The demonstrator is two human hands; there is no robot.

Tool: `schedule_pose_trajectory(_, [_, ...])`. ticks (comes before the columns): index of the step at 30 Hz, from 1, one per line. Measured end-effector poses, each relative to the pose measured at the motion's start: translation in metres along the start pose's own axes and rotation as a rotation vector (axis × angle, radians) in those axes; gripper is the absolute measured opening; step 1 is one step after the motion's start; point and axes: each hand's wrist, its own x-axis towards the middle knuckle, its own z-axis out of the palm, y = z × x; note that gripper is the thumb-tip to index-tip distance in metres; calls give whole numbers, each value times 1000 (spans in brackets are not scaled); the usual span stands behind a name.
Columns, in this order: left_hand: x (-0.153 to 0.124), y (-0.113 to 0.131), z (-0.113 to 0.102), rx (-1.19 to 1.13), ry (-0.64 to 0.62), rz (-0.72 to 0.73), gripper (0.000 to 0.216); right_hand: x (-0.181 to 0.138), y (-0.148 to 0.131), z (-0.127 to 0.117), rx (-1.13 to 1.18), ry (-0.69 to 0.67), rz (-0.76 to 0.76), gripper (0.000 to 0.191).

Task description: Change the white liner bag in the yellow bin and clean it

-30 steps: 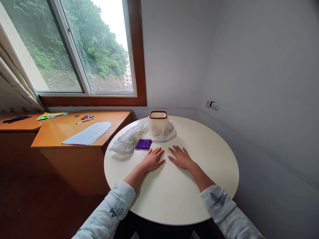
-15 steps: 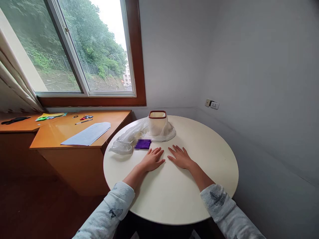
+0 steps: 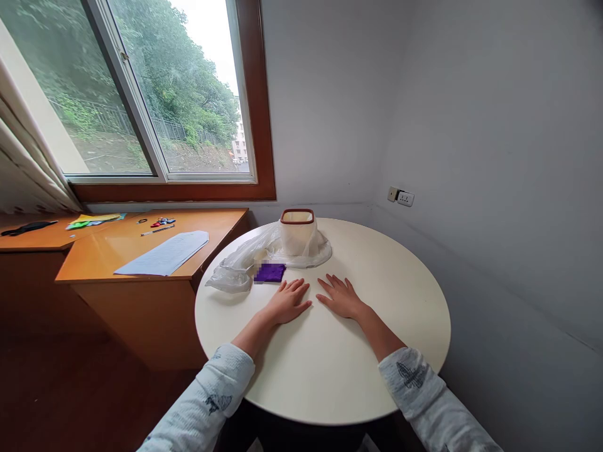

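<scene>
Both hands lie palm down on a round white table, holding nothing. The fingers of my left hand are stretched out just in front of a small purple packet, part of which is blurred. To its right, my right hand rests flat with its fingers spread. Beyond them stands a small pale bin with a brown rim. A crumpled clear plastic bag is around the bin's base and trails off to the left.
At the left is a wooden desk bearing paper sheets, a pen and a small bunch of coloured items. A wall with a socket borders the table's right side. Behind the desk is a window.
</scene>
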Motion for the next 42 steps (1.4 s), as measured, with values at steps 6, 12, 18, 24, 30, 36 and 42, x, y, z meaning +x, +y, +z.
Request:
schedule_pose_trajectory(6, [1, -1, 2, -10, 11, -2, 60, 1, 1, 2, 9, 16, -4, 67])
schedule_pose_trajectory(12, [1, -1, 1, -14, 13, -4, 60, 1, 2, 2, 17, 3, 0, 68])
schedule_pose_trajectory(18, [1, -2, 1, -10, 23, 4, 59, 0, 1, 0, 44, -2, -2, 68])
schedule_pose_trajectory(24, [1, -3, 0, -26, 81, 31, 50, 0, -1, -2, 52, 1, -5, 67])
schedule_pose_trajectory(30, [2, -5, -2, -125, 291, -20, 37, 0, -4, -3, 29, -18, 12, 68])
schedule_pose_trajectory(36, [4, -11, -6, -223, 481, -140, 24, 7, -3, 1, 40, 89, 1, 58])
schedule_pose_trajectory(42, [3, -22, -9, -311, 564, -253, 19, 38, -18, -15, 18, 397, -66, 45])
